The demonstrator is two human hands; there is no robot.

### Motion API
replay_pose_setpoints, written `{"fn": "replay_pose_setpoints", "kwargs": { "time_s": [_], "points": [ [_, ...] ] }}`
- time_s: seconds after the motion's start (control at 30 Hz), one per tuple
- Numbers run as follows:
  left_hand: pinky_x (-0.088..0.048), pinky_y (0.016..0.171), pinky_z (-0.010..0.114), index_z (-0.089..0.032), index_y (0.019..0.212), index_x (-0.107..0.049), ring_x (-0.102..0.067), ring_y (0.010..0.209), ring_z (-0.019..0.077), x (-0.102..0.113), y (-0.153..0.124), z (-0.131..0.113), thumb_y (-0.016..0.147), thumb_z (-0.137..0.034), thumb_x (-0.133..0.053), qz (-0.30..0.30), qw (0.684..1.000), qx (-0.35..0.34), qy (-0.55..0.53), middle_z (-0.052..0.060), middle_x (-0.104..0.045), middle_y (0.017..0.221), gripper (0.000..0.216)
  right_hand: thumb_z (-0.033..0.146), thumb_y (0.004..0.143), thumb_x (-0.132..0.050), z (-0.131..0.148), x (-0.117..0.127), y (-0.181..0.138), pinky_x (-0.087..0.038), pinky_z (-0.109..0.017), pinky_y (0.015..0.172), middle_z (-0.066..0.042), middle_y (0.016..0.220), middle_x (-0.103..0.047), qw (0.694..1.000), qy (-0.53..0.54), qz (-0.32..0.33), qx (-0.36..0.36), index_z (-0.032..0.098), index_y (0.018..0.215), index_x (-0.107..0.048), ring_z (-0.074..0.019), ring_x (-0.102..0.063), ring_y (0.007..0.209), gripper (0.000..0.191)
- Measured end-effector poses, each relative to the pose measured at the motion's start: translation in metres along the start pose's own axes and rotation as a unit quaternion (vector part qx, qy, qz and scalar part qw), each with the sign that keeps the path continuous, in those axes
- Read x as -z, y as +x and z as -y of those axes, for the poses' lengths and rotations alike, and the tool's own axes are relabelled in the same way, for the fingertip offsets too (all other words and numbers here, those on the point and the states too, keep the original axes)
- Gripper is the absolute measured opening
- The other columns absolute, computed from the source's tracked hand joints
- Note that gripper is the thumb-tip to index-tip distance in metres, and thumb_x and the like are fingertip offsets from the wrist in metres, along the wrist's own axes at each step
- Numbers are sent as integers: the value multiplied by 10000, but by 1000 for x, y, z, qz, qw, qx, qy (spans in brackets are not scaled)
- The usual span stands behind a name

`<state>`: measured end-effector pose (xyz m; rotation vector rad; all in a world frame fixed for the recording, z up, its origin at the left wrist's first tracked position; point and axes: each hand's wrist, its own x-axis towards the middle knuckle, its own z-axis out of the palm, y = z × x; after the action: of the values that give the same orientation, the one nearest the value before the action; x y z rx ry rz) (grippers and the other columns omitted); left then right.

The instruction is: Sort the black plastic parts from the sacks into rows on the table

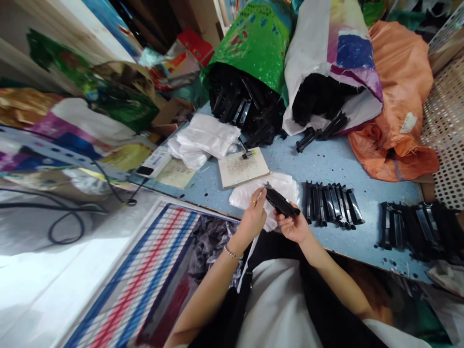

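Observation:
Between my hands, close to the table's front edge, is a black plastic part point(281, 202), long and narrow. The fingers of my right hand point(295, 226) wrap around its lower right end. My left hand point(255, 210) has its fingers pinched together at the part's upper left end. Beneath them lies a white plastic bag point(239, 194). A row of similar black parts point(331, 203) lies just right of my right hand. Behind my left hand is a cream-coloured block point(235, 169) with a small metal-ended tool point(248, 153) on it.
Black parts spill from a green sack point(250, 34) and a white sack point(308, 53) at the back. An orange sack point(402, 92) stands at right, near another pile of parts point(416, 224). White bags point(208, 135) are stacked at left. A striped sack point(145, 270) hangs below the table point(384, 191).

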<state>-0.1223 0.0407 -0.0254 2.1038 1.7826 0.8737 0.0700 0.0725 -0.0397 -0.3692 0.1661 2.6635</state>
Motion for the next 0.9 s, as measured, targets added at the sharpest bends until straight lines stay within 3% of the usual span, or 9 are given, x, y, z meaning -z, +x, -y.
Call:
{"fn": "replay_pose_setpoints", "kwargs": {
  "time_s": [0.13, 0.27, 0.4, 0.5, 0.57, 0.63, 0.7, 0.83, 0.9],
  "points": [
    [-565, 988, 434, -166, 1477, -436, -631, 1227, 310, 8, -7, -5, 844, 23, -387, 23, 992, 60, 106, 207, -394, 1563, 663, 508, 875, -609, -2, -6, 9, -480, -147, 445, -39, 733, -683, 998, -31, -27, 40, 54, 1054, -660, -67, -504, 500, 490],
    [-549, 1020, 431, -128, 1549, -307, -521, 1360, 331, 16, -6, -15, 833, 23, -362, 21, 995, 53, 79, 216, -335, 1600, 734, 538, 826, -656, -11, -10, 12, -403, -170, 380, -32, 689, -657, 981, -173, -63, 56, 86, 931, -682, -59, -415, 441, 464],
    [-430, 1162, 431, -193, 1600, -159, -352, 1485, 260, 17, -15, -38, 831, 23, -357, 104, 986, -113, -68, 163, -315, 1621, 823, 525, 768, -724, -19, -17, 12, -359, -166, 385, 39, 598, -550, 901, -349, -170, 195, 176, 746, -644, -67, -387, 457, 358],
    [-428, 1168, 424, -206, 1595, -189, -395, 1460, 243, 21, -25, -47, 853, -15, -399, 131, 975, -128, -125, 158, -373, 1582, 794, 331, 702, -825, -29, -31, -7, -486, -191, 561, 18, 776, -632, 840, -437, -187, 262, 210, 851, -698, -107, -535, 655, 230],
    [-484, 1118, 398, -220, 1534, -363, -515, 1360, 240, 36, -33, -48, 899, -98, -470, 113, 978, -102, -140, 147, -504, 1467, 655, 284, 699, -835, -34, -42, -28, -538, -256, 716, -28, 991, -677, 782, -555, -138, 246, 230, 1077, -716, -155, -607, 822, 400],
    [-518, 1071, 374, -263, 1410, -538, -606, 1238, 225, 62, -45, -44, 941, -193, -510, 99, 984, -63, -135, 111, -611, 1326, 474, 328, 776, -784, -31, -49, -49, -544, -335, 813, -69, 1124, -676, 704, -671, -93, 214, 250, 1264, -658, -205, -639, 919, 510],
    [-527, 1042, 350, -317, 1308, -623, -639, 1174, 211, 91, -60, -36, 962, -264, -517, 135, 983, -23, -119, 67, -664, 1247, 366, 397, 851, -715, -19, -49, -64, -516, -421, 899, -112, 1216, -660, 587, -756, -152, 246, 253, 1330, -621, -263, -630, 1021, 510],
    [-537, 975, 349, -275, 1160, -706, -680, 1093, 230, 108, -93, -3, 934, -262, -518, 340, 937, 60, -52, 54, -716, 1165, 295, 433, 871, -686, 8, -27, -74, -297, -605, 1092, -253, 1506, -441, 206, -863, -372, 274, 101, 1400, -537, -421, -404, 1342, 642],
    [-535, 948, 391, -183, 1037, -734, -700, 1033, 270, 91, -102, 17, 874, -174, -541, 400, 906, 139, 17, 105, -737, 1071, 254, 364, 878, -677, 14, -15, -74, -276, -593, 1095, -282, 1570, -332, 93, -899, -374, 210, 49, 1428, -487, -426, -363, 1371, 662]
  ]
}}
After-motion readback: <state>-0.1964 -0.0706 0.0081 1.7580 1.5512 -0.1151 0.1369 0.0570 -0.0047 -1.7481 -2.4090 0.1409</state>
